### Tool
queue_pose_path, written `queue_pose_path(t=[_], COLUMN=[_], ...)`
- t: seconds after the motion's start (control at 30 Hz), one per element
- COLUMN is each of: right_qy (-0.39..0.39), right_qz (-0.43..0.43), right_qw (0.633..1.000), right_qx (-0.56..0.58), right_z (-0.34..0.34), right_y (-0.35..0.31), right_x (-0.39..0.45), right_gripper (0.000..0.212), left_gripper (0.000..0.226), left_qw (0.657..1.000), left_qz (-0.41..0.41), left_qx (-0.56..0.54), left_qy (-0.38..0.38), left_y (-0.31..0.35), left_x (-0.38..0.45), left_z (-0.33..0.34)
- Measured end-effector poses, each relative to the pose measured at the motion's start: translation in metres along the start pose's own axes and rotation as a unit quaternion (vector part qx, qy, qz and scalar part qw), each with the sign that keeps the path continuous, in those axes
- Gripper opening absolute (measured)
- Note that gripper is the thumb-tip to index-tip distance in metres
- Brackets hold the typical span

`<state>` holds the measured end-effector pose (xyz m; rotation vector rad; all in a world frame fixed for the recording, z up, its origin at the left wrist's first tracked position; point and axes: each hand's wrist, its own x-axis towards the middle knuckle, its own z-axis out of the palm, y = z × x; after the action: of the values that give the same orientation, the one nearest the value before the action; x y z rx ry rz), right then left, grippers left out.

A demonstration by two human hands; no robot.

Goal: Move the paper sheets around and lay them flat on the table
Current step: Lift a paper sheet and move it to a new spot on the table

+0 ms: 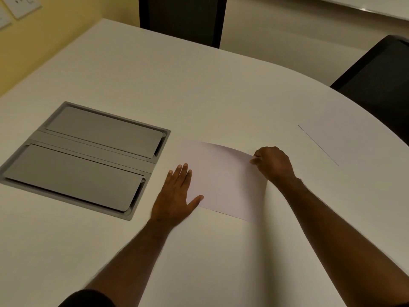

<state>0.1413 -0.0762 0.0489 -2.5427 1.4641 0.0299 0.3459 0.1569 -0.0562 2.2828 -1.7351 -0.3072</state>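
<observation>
We have one paper sheet (223, 182) in the middle of the white tabletop (199, 96), just right of the grey cable hatch (84, 158) set into the surface. Our left hand (174, 196) lies flat with straight fingers, the thumb and the edge of the palm pressing the sheet's near left corner down. Our right hand (273, 163) has its fingers curled and pinches the far right corner, which looks lifted a little, since the far edge bows upward. A second sheet (332, 138) rests flat further right, near the curved rim, well apart from the first; only its left edge shows as a thin dark line.

The step in hand seems to be settling this sheet. To do it well, we should keep the left palm as the anchor so the sheet cannot slide, and lower the pinched corner gently, not dropping it, so no air pocket or crease forms. A light outward pull with the right hand as it comes down would take the bow out of the far edge. We should then let the pinch go only once the corner touches the surface, and smooth from the anchored corner toward the freed one. The sheet ought to stay off the hatch, whose recesses would leave it uneven.
</observation>
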Motion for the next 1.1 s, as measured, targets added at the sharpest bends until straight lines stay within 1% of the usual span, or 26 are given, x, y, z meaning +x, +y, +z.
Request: queue_pose_path(t=[0.07, 0.17, 0.27, 0.37, 0.57, 0.7, 0.77, 0.87, 0.97, 1.03, 1.1], right_qy=[0.007, 0.032, 0.040, 0.037, 0.006, -0.017, -0.025, 0.000, 0.028, 0.038, 0.067], right_qz=[0.000, 0.018, 0.036, 0.037, 0.019, -0.022, -0.046, -0.105, -0.165, -0.192, -0.211], right_qw=[1.000, 0.995, 0.987, 0.984, 0.992, 0.996, 0.997, 0.994, 0.985, 0.978, 0.970], right_qx=[0.022, 0.097, 0.153, 0.170, 0.124, 0.084, 0.052, 0.011, -0.029, -0.069, -0.103], right_z=[-0.006, -0.017, -0.026, -0.029, -0.021, -0.014, -0.012, -0.011, -0.016, -0.016, -0.015], right_y=[0.000, 0.002, 0.004, 0.002, -0.013, -0.027, -0.033, -0.041, -0.053, -0.061, -0.064], right_x=[-0.003, -0.007, -0.009, -0.011, -0.018, -0.031, -0.039, -0.054, -0.072, -0.084, -0.095], right_gripper=[0.017, 0.017, 0.014, 0.016, 0.018, 0.017, 0.020, 0.025, 0.020, 0.018, 0.019], left_gripper=[0.090, 0.090, 0.091, 0.091, 0.091, 0.090, 0.090, 0.090, 0.091, 0.092, 0.091], left_qw=[1.000, 1.000, 1.000, 1.000, 1.000, 1.000, 1.000, 1.000, 1.000, 1.000, 1.000], left_qz=[0.001, 0.001, -0.001, 0.002, -0.002, 0.001, 0.004, 0.001, 0.000, 0.001, -0.001], left_qx=[0.003, 0.006, 0.010, 0.003, 0.007, 0.001, -0.001, 0.004, 0.009, 0.007, 0.012], left_qy=[0.000, -0.001, -0.006, 0.000, -0.003, 0.006, 0.013, 0.014, 0.009, 0.013, 0.011], left_y=[0.000, 0.001, 0.000, 0.001, 0.001, 0.001, 0.000, 0.000, 0.000, 0.001, 0.001], left_x=[0.000, -0.001, -0.001, 0.000, -0.001, -0.001, -0.001, 0.000, 0.001, 0.000, -0.002], left_z=[0.000, 0.000, 0.000, -0.001, 0.000, 0.000, 0.000, 0.000, -0.001, -0.001, 0.000])
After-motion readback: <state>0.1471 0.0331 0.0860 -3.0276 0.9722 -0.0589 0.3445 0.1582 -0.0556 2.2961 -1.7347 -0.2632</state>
